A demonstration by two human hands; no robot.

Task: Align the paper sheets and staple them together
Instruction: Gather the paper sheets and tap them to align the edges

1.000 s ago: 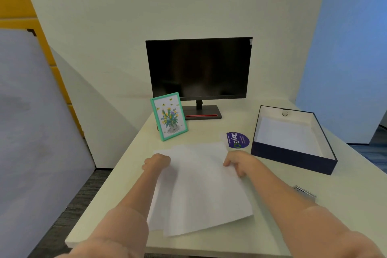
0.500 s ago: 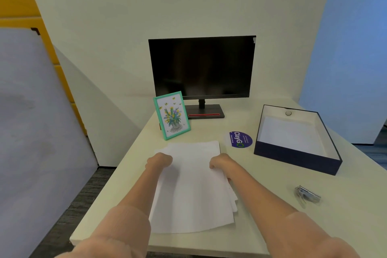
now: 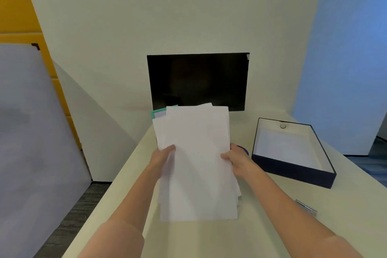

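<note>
Pale desk against cream wall, filling lower centre and right of frame; grey board leaning at left, yellow cabinet upper left, blue partition upper right. Sheets at centre frame, raised and held roughly upright, facing camera. Stack not square: top edges staggered, extra corners poking out at lower right. Bottom edge low over front of desk; contact with desk unclear. Left hand clamped on left edge of sheets about mid-height, thumb on front face, fingers hidden behind paper. Right hand clamped on right edge at about same height, thumb on front, fingers wrapped behind. Pinkish sleeves at bottom of frame. Dark monitor behind sheets, upper centre, lower edge partly covered by paper. Teal frame corner peeking out just left of sheets' top. Purple sticker sliver on desk just right of right hand. Open navy box at right of frame, apart from sheets, white inside, small round thing on far wall. Stapler on desk at lower right, nearer camera than box, apart from both hands, blurred.
</note>
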